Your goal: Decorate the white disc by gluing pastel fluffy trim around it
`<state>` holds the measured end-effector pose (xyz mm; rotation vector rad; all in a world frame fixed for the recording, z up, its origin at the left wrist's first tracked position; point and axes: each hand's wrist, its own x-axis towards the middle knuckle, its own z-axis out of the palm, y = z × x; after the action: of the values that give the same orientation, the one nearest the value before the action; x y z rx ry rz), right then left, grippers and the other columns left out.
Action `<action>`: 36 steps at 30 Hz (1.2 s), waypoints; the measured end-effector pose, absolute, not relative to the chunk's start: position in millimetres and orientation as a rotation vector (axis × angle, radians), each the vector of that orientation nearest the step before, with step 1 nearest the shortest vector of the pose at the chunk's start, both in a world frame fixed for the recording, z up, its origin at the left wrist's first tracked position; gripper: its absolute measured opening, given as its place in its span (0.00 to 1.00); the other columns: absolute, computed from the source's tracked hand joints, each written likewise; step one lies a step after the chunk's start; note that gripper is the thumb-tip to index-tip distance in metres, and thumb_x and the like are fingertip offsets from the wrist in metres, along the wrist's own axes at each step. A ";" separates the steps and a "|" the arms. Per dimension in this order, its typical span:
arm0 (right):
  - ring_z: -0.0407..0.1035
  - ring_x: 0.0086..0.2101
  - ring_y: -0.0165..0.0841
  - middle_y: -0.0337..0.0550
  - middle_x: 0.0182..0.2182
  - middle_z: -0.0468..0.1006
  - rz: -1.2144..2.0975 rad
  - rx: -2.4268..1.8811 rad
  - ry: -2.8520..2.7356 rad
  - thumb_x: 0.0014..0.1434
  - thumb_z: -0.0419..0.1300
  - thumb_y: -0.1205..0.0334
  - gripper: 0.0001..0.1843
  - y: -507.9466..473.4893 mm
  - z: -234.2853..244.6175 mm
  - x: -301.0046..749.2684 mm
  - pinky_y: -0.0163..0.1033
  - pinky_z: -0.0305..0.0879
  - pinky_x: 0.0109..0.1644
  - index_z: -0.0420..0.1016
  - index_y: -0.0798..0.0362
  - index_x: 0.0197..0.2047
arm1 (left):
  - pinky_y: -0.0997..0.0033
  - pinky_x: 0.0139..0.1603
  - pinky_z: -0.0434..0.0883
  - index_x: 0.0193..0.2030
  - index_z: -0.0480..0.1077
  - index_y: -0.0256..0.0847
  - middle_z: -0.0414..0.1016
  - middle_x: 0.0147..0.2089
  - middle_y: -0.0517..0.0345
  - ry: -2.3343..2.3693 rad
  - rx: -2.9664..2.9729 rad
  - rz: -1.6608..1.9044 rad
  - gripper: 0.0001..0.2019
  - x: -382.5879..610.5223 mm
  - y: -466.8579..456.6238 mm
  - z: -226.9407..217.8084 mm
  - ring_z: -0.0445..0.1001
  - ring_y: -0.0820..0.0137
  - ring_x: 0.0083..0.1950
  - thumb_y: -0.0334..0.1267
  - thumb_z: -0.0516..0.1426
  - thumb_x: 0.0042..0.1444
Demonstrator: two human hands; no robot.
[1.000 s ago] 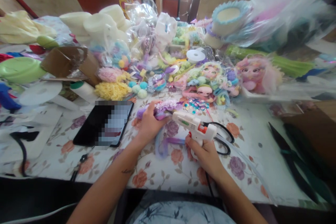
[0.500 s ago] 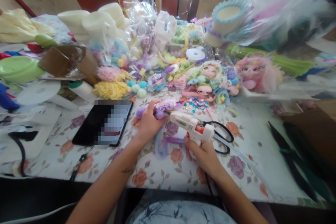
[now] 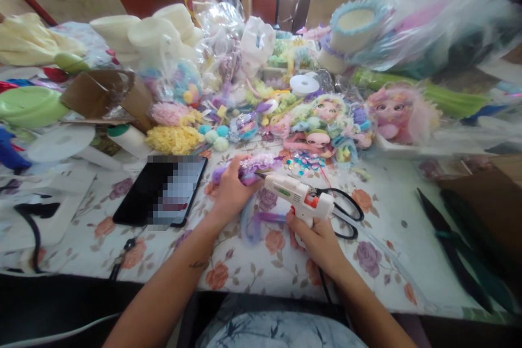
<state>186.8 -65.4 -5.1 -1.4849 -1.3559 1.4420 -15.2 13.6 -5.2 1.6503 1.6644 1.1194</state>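
Note:
My left hand (image 3: 233,193) is closed around a fluffy purple piece with shiny lilac ruffled trim (image 3: 263,163); its exact kind I cannot make out. A white hot glue gun (image 3: 299,196) sits in my right hand (image 3: 316,239), fingers wrapped round its handle. The nozzle points left and meets the purple piece close to my left fingertips; whether they touch is unclear. Under the gun lies a pair of scissors with black handles (image 3: 349,204), its blades hidden. A lilac-and-blue fuzzy strip (image 3: 253,223) rests on the flowered cloth below my hands.
Left of my hands lies a tablet (image 3: 134,196) with a cable near it. Loose sequins (image 3: 305,162), pompoms (image 3: 216,136), dolls (image 3: 326,111) and a ribbon spool (image 3: 304,85) crowd the area beyond. Large dark green-handled shears (image 3: 457,250) lie at the right.
Almost nothing differs. The glue gun and both hands hold nearly the same place, with the nozzle still at the purple piece.

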 end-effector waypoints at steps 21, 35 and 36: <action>0.61 0.17 0.27 0.36 0.15 0.71 1.437 -1.476 -1.356 0.62 0.57 0.50 0.17 -65.2 -6.4 187.1 0.33 0.57 0.22 0.70 0.52 0.26 | 0.67 0.48 0.71 0.52 0.69 0.45 0.77 0.43 0.61 1.657 1.666 1.137 0.25 -16.4 14.2 -7.3 0.75 0.65 0.43 0.40 0.66 0.44; 0.57 0.13 0.26 0.33 0.11 0.68 1.482 -1.508 -1.137 0.55 0.61 0.48 0.15 -60.5 6.5 188.5 0.32 0.52 0.18 0.74 0.53 0.34 | 0.66 0.48 0.71 0.52 0.68 0.44 0.77 0.44 0.60 1.672 1.555 1.146 0.31 -16.0 15.4 -6.2 0.76 0.64 0.45 0.44 0.70 0.41; 0.57 0.13 0.26 0.32 0.11 0.68 1.488 -1.487 -1.132 0.55 0.61 0.48 0.16 -59.9 7.0 188.6 0.32 0.52 0.18 0.75 0.53 0.36 | 0.66 0.48 0.72 0.52 0.68 0.43 0.78 0.43 0.60 1.664 1.539 1.149 0.31 -15.9 15.8 -6.3 0.76 0.64 0.44 0.45 0.70 0.40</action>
<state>188.6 -59.9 7.0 -1.4874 -1.1317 1.4884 -15.9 15.8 -6.3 1.5388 1.6642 1.1489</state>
